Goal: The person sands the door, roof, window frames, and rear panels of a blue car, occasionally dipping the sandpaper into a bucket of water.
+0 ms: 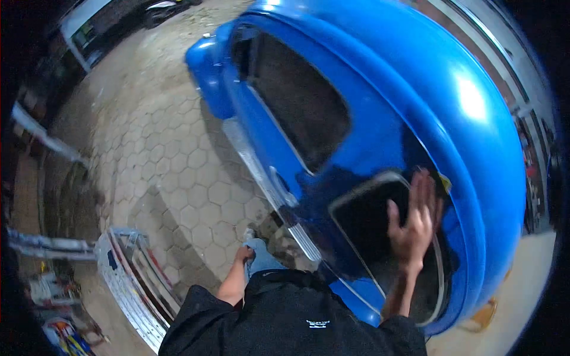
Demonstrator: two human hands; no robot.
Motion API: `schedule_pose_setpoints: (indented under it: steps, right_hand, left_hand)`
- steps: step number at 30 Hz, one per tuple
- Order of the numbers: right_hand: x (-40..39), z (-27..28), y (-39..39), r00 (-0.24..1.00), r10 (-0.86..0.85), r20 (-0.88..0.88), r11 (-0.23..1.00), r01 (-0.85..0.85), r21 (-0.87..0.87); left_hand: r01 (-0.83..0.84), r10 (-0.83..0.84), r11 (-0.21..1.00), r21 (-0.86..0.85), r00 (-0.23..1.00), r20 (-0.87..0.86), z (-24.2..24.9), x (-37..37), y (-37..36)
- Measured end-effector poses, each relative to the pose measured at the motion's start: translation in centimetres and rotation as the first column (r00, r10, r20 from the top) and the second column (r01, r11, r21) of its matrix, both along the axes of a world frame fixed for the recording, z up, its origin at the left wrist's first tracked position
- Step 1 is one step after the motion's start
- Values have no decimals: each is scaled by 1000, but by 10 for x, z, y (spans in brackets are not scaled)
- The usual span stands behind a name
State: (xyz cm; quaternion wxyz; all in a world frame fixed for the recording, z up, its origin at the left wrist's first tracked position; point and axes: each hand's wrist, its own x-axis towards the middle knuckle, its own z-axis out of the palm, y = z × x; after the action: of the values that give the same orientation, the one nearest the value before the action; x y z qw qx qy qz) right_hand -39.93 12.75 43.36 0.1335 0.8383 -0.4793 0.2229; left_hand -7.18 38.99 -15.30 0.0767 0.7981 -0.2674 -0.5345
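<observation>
A blue car [380, 113] with rounded body and dark windows fills the right half of the view. My right hand [414, 224] is raised over the side window [368, 219], near its upper frame, palm toward the camera side and fingers stretched out. It appears to hold nothing; whether it touches the car cannot be told. A small yellow piece [444, 183] shows at the car's edge beyond the fingertips. Down by my thigh, my left hand [244, 254] rests at the blue jeans [261, 256], its fingers too small to make out.
Hexagonal paving [172, 160] lies left of the car. A paint-splattered metal bench or ladder [133, 291] stands at the lower left, with assorted items [65, 332] beyond it. Part of a motorcycle [166, 9] shows at the top.
</observation>
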Motion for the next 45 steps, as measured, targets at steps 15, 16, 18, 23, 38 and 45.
schedule_pose_setpoints:
  steps: [15,16,18,23,38,45]
  right_hand:
    - [179,-21,-73,970,-232,68,955,240,-174]
    - [183,-23,-78,966,-243,92,949,257,-183]
    - [202,-14,-90,978,-192,82,968,202,-148]
    - [268,4,-133,992,-122,22,992,122,-36]
    - [408,-44,-198,911,-182,370,950,260,-175]
    - [431,-51,-224,838,-295,459,713,513,-478]
  left_hand:
    - [-155,180,951,267,981,-69,44,306,58]
    - [-333,358,907,256,932,-57,51,305,44]
    - [-336,353,917,216,934,-46,58,298,16]
    - [-226,274,957,183,912,-306,32,335,-62]
    - [82,-6,977,199,934,-357,50,481,-267]
    - [-174,197,980,96,911,-362,19,610,-266]
